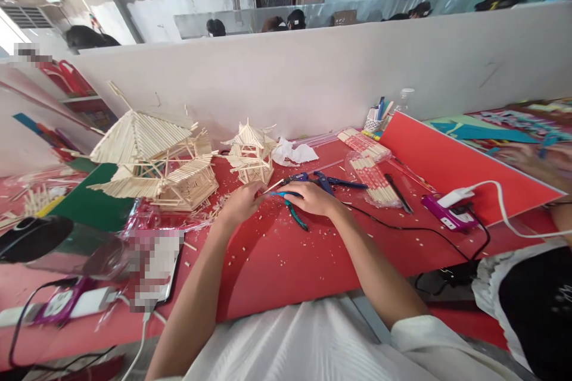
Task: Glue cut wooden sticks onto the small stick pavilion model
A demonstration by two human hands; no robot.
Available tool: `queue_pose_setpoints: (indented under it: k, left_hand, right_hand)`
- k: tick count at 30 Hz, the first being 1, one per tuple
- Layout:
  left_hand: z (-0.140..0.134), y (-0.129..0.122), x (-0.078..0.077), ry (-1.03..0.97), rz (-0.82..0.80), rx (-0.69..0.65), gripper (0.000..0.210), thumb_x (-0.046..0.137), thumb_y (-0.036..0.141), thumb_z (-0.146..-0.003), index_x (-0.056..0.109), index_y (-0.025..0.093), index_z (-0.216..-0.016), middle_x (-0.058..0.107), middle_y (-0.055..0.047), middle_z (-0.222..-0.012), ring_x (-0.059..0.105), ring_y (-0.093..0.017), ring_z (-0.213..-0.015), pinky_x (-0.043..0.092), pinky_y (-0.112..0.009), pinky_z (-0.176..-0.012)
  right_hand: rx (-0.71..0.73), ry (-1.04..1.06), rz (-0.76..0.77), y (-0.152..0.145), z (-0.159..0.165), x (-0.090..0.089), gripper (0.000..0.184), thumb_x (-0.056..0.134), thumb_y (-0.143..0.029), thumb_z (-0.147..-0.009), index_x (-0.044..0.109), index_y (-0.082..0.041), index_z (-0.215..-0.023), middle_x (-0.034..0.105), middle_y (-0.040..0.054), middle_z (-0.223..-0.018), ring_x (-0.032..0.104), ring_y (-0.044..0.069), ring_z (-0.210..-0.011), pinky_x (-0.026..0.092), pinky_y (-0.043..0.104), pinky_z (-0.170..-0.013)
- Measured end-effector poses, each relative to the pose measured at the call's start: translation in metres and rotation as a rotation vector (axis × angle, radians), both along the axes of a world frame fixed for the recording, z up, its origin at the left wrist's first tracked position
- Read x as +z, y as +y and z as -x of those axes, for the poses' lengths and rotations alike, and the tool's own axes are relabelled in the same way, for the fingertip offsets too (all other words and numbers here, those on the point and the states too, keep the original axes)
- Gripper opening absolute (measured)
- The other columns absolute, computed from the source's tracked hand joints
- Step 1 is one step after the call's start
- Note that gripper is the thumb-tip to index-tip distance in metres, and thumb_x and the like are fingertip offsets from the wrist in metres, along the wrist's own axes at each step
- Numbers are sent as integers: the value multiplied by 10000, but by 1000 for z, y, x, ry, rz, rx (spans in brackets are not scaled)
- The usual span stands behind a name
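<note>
My left hand (241, 203) is closed, pinching a thin wooden stick (273, 186) between thumb and fingers. Just to its right, my right hand (313, 197) curls over a pair of teal-handled pliers (295, 216), one handle poking out below the palm. The jaws are close to my left fingertips; whether they touch the stick I cannot tell. Behind my right hand lies a blue glue gun (324, 181), partly covered by it. A small pagoda model of sticks (251, 155) stands beyond my left hand, and a larger one (154, 161) farther left.
Packs of chopsticks (375, 178) and a black pen-like tool (399, 193) lie to the right, near a purple power strip (449, 212) and a leaning red board (456, 166). A phone (156, 271) charges at left. Stick scraps litter the red table (277, 280). Another person's hands are at far right.
</note>
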State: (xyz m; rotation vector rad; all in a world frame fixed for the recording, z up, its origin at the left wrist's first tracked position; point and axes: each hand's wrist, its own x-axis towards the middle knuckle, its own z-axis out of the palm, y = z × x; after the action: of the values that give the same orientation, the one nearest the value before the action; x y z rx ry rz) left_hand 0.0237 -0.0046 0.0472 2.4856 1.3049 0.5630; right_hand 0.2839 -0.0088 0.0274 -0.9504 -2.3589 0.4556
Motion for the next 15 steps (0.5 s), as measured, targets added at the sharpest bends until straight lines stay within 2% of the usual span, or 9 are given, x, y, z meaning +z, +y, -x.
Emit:
queue_pose_setpoints:
  k: [7,15]
  left_hand:
    - [0,1,-3,10,-48,-26,188,484,285,-984,645,223,-1060,722,-62,-1056,669,-214,-964,480,-286,-827]
    - [2,3,-4,15,-57,-16,194,477,280,-1000,650,229,-1071,726,-65,-1050,674,-219,-983,482,-290,-851]
  right_hand:
    - [-18,-16,-16,1,1,-2,365,520,-269,-1036,692,-308,-1356,732,33,-1322,695,244,-1197,515,354,-1033]
    - [-28,-33,-33,4,-1,-6,382,547,-238,-1021,684,-297,-1373,735,52,-1317,699,265,-1192,528,388,-1028]
